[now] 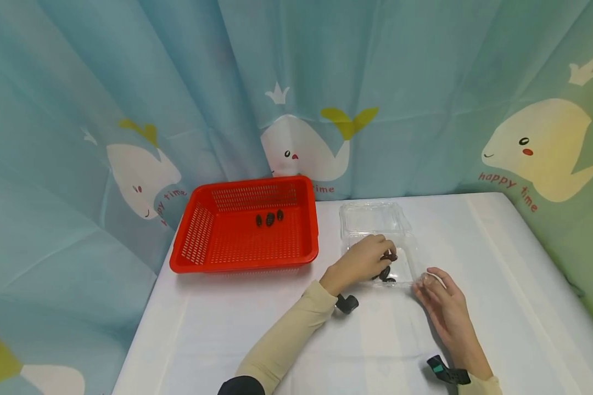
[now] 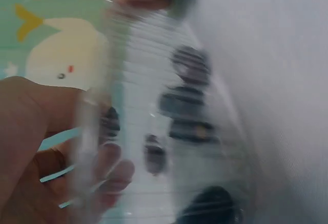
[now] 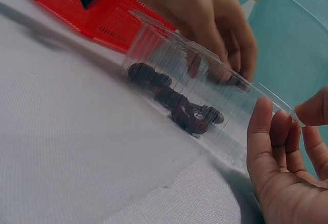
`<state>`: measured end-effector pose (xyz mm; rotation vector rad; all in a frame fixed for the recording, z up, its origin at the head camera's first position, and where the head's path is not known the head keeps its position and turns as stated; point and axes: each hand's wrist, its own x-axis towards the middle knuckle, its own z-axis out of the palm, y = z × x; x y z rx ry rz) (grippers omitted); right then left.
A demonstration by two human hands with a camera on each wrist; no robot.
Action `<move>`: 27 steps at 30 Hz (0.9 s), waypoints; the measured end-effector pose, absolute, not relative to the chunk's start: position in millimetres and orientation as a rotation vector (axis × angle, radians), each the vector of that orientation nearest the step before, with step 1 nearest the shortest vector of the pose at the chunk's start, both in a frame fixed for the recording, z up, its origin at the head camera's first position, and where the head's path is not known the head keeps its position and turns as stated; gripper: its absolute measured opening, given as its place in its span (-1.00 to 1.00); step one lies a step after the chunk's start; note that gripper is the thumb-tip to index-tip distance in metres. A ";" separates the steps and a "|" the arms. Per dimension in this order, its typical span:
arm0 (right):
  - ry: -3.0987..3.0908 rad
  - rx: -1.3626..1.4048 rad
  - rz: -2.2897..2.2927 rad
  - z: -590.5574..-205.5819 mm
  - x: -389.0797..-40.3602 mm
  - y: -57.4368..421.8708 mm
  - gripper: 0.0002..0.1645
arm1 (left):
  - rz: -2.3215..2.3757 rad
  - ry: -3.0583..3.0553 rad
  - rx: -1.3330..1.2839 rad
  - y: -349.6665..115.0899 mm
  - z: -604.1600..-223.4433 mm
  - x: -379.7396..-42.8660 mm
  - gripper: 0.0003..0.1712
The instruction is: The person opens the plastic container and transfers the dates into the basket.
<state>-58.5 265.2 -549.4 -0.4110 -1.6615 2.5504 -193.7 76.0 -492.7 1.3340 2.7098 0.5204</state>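
A clear plastic clamshell box (image 1: 400,269) lies on the white table with its lid (image 1: 373,218) folded back. Several dark brown, wrinkled oval fruits that look like dates (image 3: 192,117) rest in its tray, mostly near the front wall. My left hand (image 1: 363,258) reaches into the tray from the left, and its thumb and fingers pinch one dark date (image 2: 110,124). With thumb and fingers my right hand (image 1: 445,307) grips the box's front right corner. The left wrist view is blurred, and the left fingers partly hide the held date in the head view.
Left of the box stands a red plastic basket (image 1: 247,266) with perforated walls; 3 dark dates (image 1: 270,219) lie in a row inside it. A blue-green curtain (image 1: 415,99) with whale prints hangs behind the table (image 1: 479,236).
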 end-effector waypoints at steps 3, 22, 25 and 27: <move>-1.642 -0.382 2.563 -549.1 -59.4 265.5 -0.70 | 0.675 2.683 1.309 70.9 -485.2 -190.5 -0.80; -1.623 -0.410 2.572 -550.5 -60.3 264.2 -0.69 | 1.423 2.423 0.882 24.2 -454.9 -180.3 -0.76; -1.628 -0.417 2.566 -550.0 -59.8 264.9 -0.69 | 1.461 2.386 0.813 15.5 -449.7 -183.7 -0.75; -1.633 -0.412 2.565 -549.6 -59.4 265.3 -0.68 | 1.472 2.357 0.789 10.3 -446.2 -186.3 -0.74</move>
